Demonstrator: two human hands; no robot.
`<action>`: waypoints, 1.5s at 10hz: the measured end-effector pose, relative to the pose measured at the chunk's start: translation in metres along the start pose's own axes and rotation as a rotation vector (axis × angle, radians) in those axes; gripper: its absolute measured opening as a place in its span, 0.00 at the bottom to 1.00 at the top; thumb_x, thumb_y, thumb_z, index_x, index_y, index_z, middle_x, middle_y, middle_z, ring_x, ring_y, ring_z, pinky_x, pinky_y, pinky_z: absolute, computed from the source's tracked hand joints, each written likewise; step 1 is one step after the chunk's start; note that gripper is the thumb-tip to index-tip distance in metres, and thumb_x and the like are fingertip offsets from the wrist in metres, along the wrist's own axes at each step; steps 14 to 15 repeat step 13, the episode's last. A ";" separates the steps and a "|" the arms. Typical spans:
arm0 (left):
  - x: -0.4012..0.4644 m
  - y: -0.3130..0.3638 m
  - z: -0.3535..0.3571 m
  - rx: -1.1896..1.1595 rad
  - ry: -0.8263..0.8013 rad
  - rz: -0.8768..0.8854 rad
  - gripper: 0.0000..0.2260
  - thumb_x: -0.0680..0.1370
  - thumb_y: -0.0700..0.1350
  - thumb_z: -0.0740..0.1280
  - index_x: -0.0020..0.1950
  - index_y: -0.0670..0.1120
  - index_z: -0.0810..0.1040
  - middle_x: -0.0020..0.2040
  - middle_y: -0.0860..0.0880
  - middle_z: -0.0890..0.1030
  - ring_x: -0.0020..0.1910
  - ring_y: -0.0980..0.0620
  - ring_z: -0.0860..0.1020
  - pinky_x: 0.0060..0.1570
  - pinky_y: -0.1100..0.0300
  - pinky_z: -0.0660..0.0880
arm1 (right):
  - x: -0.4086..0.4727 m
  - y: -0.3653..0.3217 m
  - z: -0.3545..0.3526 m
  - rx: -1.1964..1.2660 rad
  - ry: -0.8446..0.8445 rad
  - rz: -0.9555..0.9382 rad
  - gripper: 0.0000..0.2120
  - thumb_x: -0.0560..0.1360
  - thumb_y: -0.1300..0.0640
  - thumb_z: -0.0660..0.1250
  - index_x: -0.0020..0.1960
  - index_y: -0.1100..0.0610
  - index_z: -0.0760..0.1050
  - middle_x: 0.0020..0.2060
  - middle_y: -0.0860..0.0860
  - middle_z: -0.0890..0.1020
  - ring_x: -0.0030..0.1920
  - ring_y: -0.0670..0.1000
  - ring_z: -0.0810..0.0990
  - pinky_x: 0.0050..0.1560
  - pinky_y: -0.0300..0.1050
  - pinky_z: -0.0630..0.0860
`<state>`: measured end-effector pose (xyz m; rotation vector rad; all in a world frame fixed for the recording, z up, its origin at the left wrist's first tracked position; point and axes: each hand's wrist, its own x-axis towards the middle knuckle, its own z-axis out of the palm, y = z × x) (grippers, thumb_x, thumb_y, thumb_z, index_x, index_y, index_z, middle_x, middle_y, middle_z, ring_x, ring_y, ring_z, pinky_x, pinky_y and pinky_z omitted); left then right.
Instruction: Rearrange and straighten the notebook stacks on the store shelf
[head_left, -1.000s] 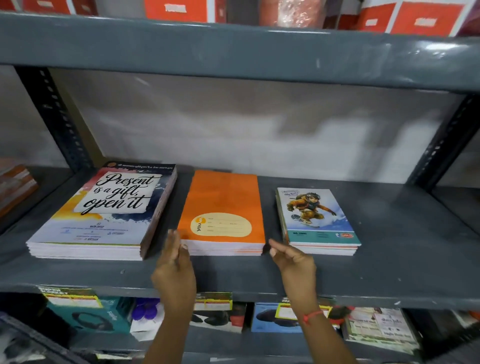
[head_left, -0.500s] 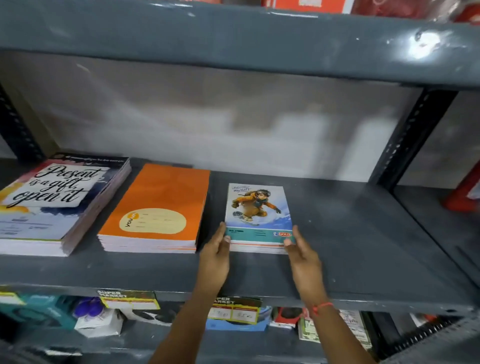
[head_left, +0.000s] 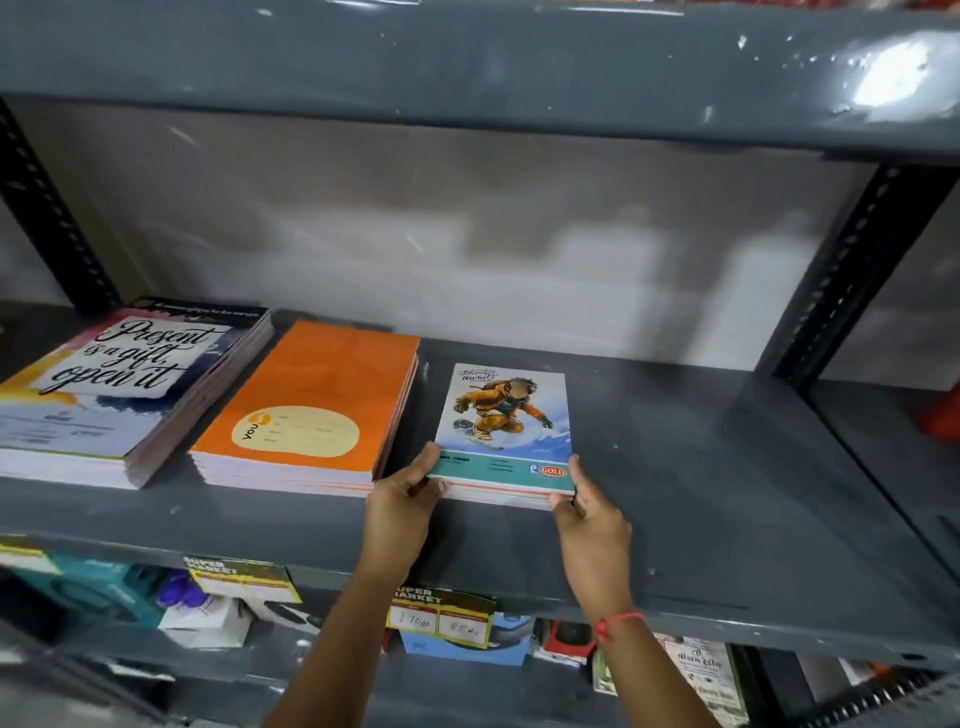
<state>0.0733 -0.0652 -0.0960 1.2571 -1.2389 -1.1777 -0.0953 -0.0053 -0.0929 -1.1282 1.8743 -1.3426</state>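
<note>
Three notebook stacks lie on the grey shelf (head_left: 727, 509). On the left is a large stack with "Present is a gift, open it" (head_left: 119, 384) on the cover. An orange stack (head_left: 317, 405) sits in the middle. To its right is a small stack with a snowboarder cover (head_left: 506, 421). My left hand (head_left: 402, 501) grips the small stack's near left corner. Gripping its near right corner is my right hand (head_left: 589, 506), which wears a red thread at the wrist.
The upper shelf (head_left: 467, 57) overhangs close above. Black perforated uprights (head_left: 852, 270) stand at both back corners. The right part of the grey shelf holds nothing. Below, price tags (head_left: 441, 616) hang on the shelf edge over boxed goods.
Both hands went from the orange stack's front edge to the small snowboarder stack and closed on its near corners. The view swung right, then back a little to the left.
</note>
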 end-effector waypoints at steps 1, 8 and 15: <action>0.001 -0.002 0.000 0.006 0.038 0.006 0.17 0.74 0.34 0.66 0.62 0.42 0.75 0.55 0.51 0.78 0.47 0.58 0.77 0.41 0.77 0.75 | 0.000 -0.001 0.001 0.000 0.016 -0.004 0.23 0.76 0.60 0.63 0.71 0.53 0.66 0.57 0.51 0.81 0.47 0.45 0.78 0.54 0.32 0.72; 0.003 -0.005 0.002 -0.049 0.028 -0.018 0.16 0.74 0.36 0.66 0.62 0.43 0.75 0.50 0.56 0.78 0.45 0.61 0.75 0.36 0.79 0.73 | 0.003 0.000 0.004 0.004 0.118 0.006 0.20 0.77 0.61 0.63 0.68 0.55 0.71 0.50 0.51 0.81 0.45 0.47 0.78 0.45 0.17 0.66; -0.029 0.061 -0.022 0.947 -0.266 0.363 0.20 0.80 0.43 0.55 0.72 0.45 0.61 0.73 0.44 0.67 0.64 0.43 0.73 0.61 0.51 0.72 | -0.056 -0.048 -0.024 -0.636 0.010 -0.025 0.29 0.79 0.54 0.54 0.77 0.47 0.47 0.55 0.58 0.82 0.46 0.57 0.81 0.45 0.47 0.76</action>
